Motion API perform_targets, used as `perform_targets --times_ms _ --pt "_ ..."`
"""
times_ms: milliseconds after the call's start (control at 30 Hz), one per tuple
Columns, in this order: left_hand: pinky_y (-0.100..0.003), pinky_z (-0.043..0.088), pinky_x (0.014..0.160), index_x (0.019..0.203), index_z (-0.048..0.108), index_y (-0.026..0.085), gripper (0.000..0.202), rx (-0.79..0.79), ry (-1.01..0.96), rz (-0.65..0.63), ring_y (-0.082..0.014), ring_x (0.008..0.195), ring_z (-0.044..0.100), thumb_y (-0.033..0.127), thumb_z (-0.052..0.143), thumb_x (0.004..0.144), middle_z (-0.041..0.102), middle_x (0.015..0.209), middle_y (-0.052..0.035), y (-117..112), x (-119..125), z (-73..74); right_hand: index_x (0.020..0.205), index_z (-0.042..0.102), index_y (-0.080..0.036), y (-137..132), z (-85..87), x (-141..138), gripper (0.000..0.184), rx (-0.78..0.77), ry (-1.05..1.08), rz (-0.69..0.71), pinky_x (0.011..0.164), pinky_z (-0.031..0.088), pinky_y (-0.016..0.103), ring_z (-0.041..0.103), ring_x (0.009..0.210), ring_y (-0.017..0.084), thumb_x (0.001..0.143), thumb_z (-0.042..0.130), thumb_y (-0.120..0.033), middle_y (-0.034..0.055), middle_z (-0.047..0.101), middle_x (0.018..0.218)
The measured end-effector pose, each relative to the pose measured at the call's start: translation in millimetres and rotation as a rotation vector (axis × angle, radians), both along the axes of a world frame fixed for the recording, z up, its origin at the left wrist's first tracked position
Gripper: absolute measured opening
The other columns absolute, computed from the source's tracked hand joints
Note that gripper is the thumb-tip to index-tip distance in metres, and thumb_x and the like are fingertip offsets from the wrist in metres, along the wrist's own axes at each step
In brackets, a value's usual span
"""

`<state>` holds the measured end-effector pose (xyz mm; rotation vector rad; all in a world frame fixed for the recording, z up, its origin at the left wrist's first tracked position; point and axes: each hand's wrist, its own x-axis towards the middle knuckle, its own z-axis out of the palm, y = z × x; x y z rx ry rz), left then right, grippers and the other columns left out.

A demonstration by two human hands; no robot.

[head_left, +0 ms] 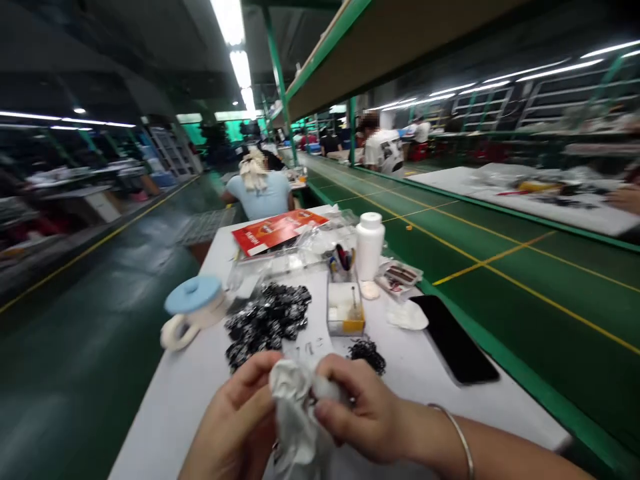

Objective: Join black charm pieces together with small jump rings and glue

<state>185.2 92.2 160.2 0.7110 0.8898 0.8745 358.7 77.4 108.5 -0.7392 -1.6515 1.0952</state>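
A crumpled white cloth (295, 417) is held up between my hands over the near part of the table. My left hand (237, 420) has its thumb and fingers closed on the left side of it. From the other side my right hand (367, 413) pinches a bunched white part, its thumb and index finger together. Whether something small sits inside the cloth I cannot tell. Just beyond my hands lie a pile of small black pieces with white marks (273, 317) and a little heap of thin black bits (367, 355).
On the white table (165, 407) are a mug with a blue lid (195, 300), a small open box (345, 310), a white bottle (370, 247), a black phone (455, 340) and a red printed sheet (280, 230). A green conveyor (500, 287) runs along the right. Other people sit farther off.
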Motion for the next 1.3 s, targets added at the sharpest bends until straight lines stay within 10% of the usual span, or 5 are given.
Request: perform_targets --times_ms 833,1300 --pt "-0.017 0.042 0.06 0.079 0.067 0.015 0.012 0.093 -0.053 -0.04 -0.0082 0.066 0.055 0.021 0.074 0.07 0.063 0.074 -0.001 -2.2 5.9 -5.7 0.08 0.044 -0.018 -9.8 -11.1 -4.9 0.015 0.055 -0.209 -0.067 0.044 0.033 0.014 0.04 0.05 0.004 0.085 0.055 -0.027 -0.0043 0.047 0.058" --pt "-0.016 0.046 0.068 0.081 0.069 0.018 0.008 0.177 -0.09 -0.01 -0.0081 0.073 0.058 0.021 0.072 0.074 0.064 0.079 -0.0003 -3.3 9.8 -17.0 0.084 0.041 -0.019 -11.0 -19.6 -9.8 0.014 0.422 -0.443 -0.502 0.046 0.039 0.017 0.052 0.049 0.007 0.086 0.054 -0.024 -0.0028 0.057 0.062"
